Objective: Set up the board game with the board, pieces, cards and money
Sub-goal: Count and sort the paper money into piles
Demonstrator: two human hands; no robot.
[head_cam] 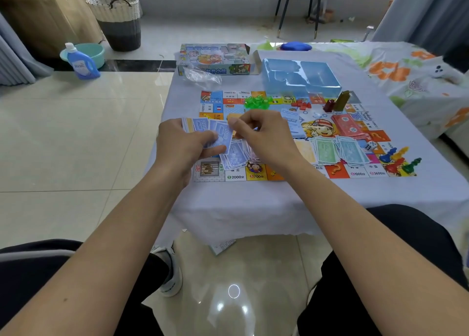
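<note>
The colourful game board (337, 170) lies flat on the cloth-covered table. My left hand (181, 145) grips a fanned stack of blue play money notes (210, 130) above the board's left side. My right hand (264, 130) pinches the edge of one blue note from that stack. More blue notes (234, 155) lie loose on the board below my hands. Green notes (327, 150), teal notes (351, 150), a red card stack (349, 126), green houses (256, 101), red houses (302, 104), two dice (371, 146) and coloured pawns (398, 162) rest on the board.
The game box (215, 59), a clear plastic bag (200, 75) and a blue plastic tray insert (302, 78) sit at the table's far side. A detergent bottle (82, 61), basin and woven basket (118, 18) stand on the floor left. A chair (299, 3) stands behind.
</note>
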